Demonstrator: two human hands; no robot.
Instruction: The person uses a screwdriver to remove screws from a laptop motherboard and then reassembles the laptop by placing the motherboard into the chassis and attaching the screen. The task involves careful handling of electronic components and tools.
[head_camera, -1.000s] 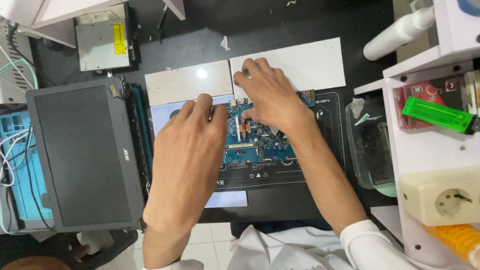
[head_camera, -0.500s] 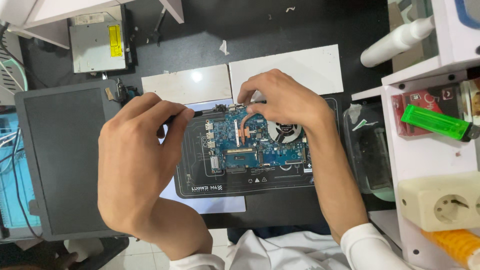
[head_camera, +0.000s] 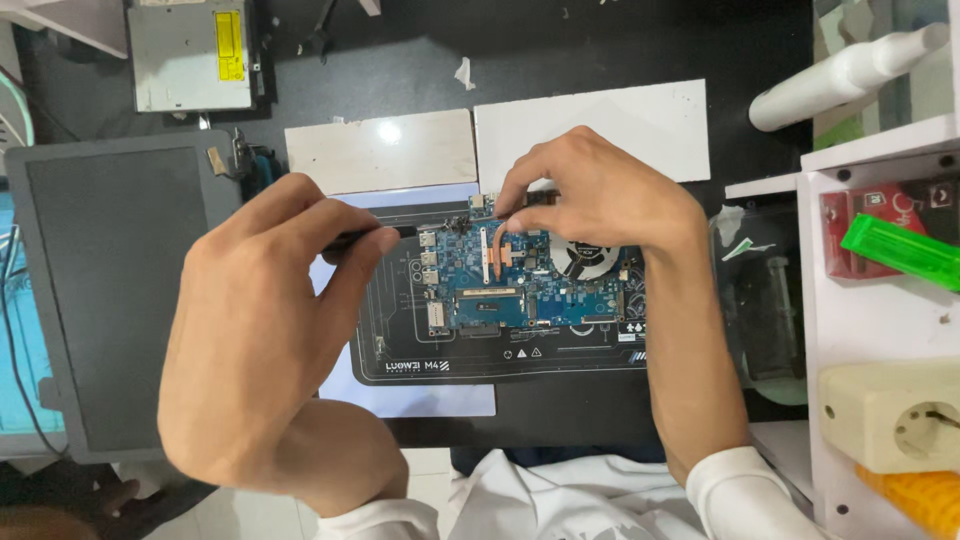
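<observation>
Head view shows the blue circuit board (head_camera: 530, 290) bare on its black mat on the bench, right hand (head_camera: 600, 195) pinching its top edge, left hand (head_camera: 270, 310) gripping a dark tool (head_camera: 352, 240), copper pipe and fan not yet removed.

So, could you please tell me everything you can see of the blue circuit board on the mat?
The blue circuit board lies flat, component side up, on a black work mat. It is a wide rectangle with silver connectors along its left edge, a long slot near the middle, a copper heat pipe and a round fan at the upper right. The right hand rests fingertips on its top edge; the left hand holds a dark tool beside it.
</observation>
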